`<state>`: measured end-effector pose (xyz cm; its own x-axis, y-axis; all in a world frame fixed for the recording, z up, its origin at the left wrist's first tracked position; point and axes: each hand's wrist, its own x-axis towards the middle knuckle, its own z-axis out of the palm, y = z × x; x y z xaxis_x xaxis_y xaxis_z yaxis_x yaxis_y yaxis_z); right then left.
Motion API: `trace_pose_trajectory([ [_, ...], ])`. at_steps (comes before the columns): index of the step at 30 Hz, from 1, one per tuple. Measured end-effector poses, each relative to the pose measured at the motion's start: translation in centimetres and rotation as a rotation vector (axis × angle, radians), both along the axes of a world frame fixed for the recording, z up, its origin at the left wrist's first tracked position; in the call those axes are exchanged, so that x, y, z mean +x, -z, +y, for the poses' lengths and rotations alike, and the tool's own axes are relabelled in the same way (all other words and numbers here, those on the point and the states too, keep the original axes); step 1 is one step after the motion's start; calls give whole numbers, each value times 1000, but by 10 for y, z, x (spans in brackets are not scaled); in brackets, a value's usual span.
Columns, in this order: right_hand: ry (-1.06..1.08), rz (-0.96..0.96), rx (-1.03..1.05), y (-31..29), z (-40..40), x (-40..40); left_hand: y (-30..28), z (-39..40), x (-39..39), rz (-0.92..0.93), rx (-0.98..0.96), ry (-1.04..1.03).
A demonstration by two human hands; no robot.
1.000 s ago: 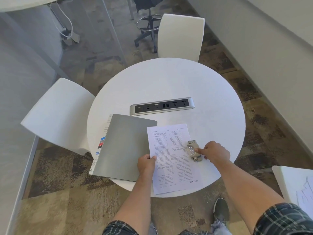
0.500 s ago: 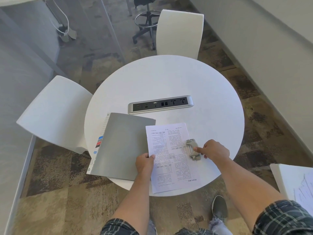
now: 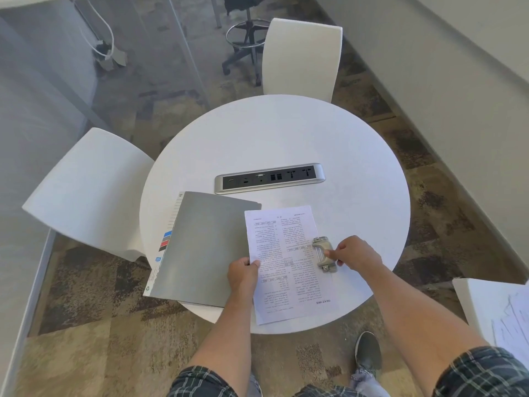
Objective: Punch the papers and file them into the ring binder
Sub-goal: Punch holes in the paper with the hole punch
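Observation:
A printed sheet of paper (image 3: 286,265) lies on the round white table (image 3: 286,138), its near end hanging over the front edge. My left hand (image 3: 243,273) pinches the sheet's left edge. A small metal hole punch (image 3: 323,253) sits over the sheet's right edge, and my right hand (image 3: 356,255) grips it from the right. A closed grey ring binder (image 3: 206,247) lies left of the paper, with coloured index tabs along its left side; the paper's left edge overlaps it.
A silver power and socket strip (image 3: 269,178) is set in the table's middle. White chairs stand at the left (image 3: 86,193) and far side (image 3: 300,58). Another white surface with papers (image 3: 498,308) is at the right edge. My shoe (image 3: 367,353) is below the table.
Both hands hold the same spots on the paper and the punch. Only the camera view has shifted slightly.

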<state>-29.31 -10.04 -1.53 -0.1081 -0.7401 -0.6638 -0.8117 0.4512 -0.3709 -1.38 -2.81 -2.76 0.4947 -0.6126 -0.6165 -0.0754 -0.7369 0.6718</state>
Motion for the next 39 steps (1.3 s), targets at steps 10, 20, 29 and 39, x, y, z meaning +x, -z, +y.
trace_pose_trajectory([
  [10, -76, 162, 19, 1, -2, -2, 9, -3, 4, 6, 18, 14],
  [20, -110, 199, -12, 0, -6, -4, 13, -2, 5, 10, 26, 10],
  [29, -21, 0, -181, 0, 21, 1, 11, 1, 3, 12, 18, 16],
  [39, 167, 171, -222, -6, 12, -33, 8, 1, 0, -8, -6, 42],
])
